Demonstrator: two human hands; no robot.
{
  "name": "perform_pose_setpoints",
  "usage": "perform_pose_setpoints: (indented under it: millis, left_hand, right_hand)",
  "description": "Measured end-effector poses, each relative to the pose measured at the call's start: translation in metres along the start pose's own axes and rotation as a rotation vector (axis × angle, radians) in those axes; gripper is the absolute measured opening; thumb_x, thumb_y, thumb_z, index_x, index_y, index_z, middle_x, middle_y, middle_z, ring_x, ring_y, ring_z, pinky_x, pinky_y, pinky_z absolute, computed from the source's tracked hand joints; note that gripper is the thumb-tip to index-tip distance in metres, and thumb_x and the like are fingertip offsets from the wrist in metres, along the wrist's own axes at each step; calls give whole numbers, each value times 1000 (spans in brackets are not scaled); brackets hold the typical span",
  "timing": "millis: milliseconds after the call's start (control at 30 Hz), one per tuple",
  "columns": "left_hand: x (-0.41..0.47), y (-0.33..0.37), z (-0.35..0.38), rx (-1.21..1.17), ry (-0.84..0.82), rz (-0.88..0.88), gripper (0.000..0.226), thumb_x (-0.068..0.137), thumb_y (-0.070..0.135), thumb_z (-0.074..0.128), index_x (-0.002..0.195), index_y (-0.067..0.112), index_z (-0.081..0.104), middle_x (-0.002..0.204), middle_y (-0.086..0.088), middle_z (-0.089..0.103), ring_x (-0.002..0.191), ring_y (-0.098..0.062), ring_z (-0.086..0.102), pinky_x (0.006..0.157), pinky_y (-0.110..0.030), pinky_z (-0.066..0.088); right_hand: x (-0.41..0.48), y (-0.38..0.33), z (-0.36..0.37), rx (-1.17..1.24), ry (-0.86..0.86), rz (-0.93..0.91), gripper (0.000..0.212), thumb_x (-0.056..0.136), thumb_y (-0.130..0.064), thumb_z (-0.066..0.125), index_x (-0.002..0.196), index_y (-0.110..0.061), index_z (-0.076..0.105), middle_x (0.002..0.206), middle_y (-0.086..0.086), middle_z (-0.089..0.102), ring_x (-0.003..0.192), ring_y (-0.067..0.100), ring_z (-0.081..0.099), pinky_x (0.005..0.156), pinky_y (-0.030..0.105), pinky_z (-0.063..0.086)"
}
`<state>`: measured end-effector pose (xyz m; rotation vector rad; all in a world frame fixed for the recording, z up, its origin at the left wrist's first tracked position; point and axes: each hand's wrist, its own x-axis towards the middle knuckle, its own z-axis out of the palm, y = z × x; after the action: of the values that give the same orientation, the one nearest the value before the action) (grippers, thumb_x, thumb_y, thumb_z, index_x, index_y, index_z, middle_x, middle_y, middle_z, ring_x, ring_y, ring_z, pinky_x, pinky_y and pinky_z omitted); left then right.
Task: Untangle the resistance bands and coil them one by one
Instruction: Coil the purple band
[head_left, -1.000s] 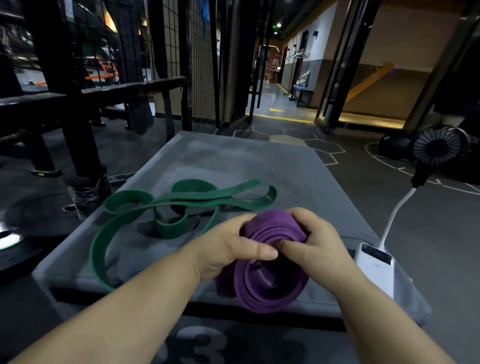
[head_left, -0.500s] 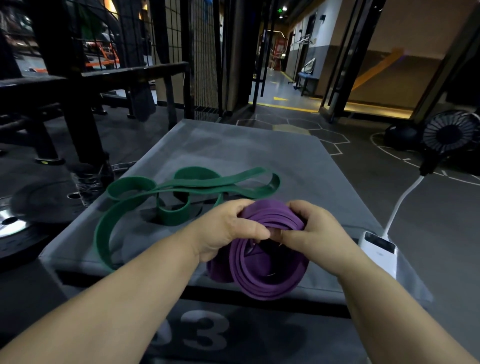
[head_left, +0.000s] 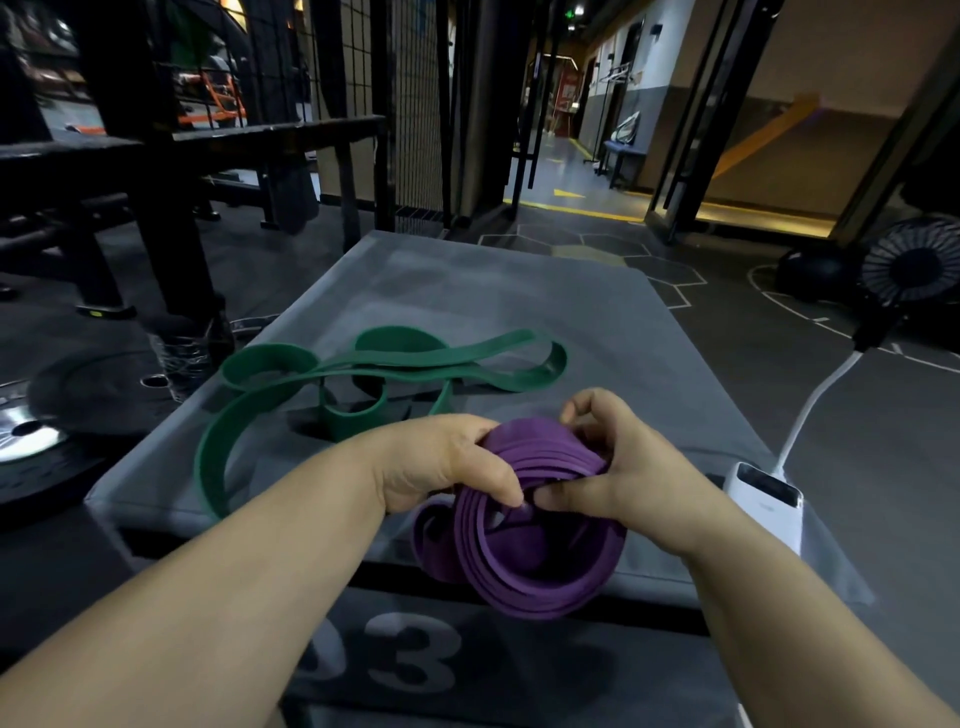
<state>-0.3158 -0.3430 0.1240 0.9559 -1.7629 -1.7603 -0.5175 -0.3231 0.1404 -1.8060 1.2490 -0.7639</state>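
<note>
Head view, lower centre of the frame: both hands meet on a purple resistance band (head_left: 535, 566) that is wound into a thick coil and held just above the near edge of the grey padded tabletop (head_left: 519, 291). The left hand (head_left: 441, 462) grips the coil's upper left, its fingers (head_left: 498, 486) curled over the layers. The right hand (head_left: 618, 478) pinches the upper right, thumb pressed against the stacked turns.

The step in hand looks to be finishing this coil. The next move probably calls for tucking in the loose loop at the coil's lower left while keeping the turns squeezed, since stretchy rubber may spring apart once released.

In the middle left of the frame, a green resistance band (head_left: 353, 422) lies in loose, crossing loops on the tabletop, not yet coiled, with one end hanging over the left edge.

At right, a white power bank (head_left: 766, 499) sits close to the right wrist and could be knocked. Its white cable (head_left: 815, 395) rises to a small black fan (head_left: 914, 265). A weight plate (head_left: 93, 389) lies on the floor at left.
</note>
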Motion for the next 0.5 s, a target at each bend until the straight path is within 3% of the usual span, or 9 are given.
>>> perform_pose_setpoints:
  millis: [200,300,367,433,500]
  left_hand:
    - [3,-5,0,-301,-70,104,29,60,10,64,88,8,69,78,-7,64,70,-19,62,68,-27,51]
    - [4,-7,-2,-348,50,78,49,54,13,68,99,-6,62,81,-15,62,72,-26,60,70,-30,53]
    - [7,-7,-2,-317,182,78,62,51,13,70,107,-8,58,86,-17,63,74,-27,61,73,-32,53]
    - [10,-5,-1,-273,333,102,48,52,8,70,98,3,59,76,-7,67,65,-18,63,65,-26,54]
    - [11,-4,-2,-228,392,134,35,57,9,67,90,9,58,72,-3,67,60,-13,63,60,-22,53]
  right_hand:
    - [2,0,-3,53,-110,54,51,64,-7,88,107,-23,64,95,3,74,89,21,71,85,38,58]
    - [3,4,-4,88,-111,37,51,66,-5,86,109,-22,64,97,6,73,91,25,70,84,39,57]
    - [6,7,-3,89,-57,23,38,72,-9,84,104,-20,66,91,4,74,85,22,71,79,37,57]
    - [8,9,0,130,29,21,26,74,-12,83,94,-20,69,81,0,74,76,17,71,73,35,53]
    - [10,10,3,231,66,31,26,68,-18,83,91,-16,70,78,2,73,73,20,69,73,39,54]
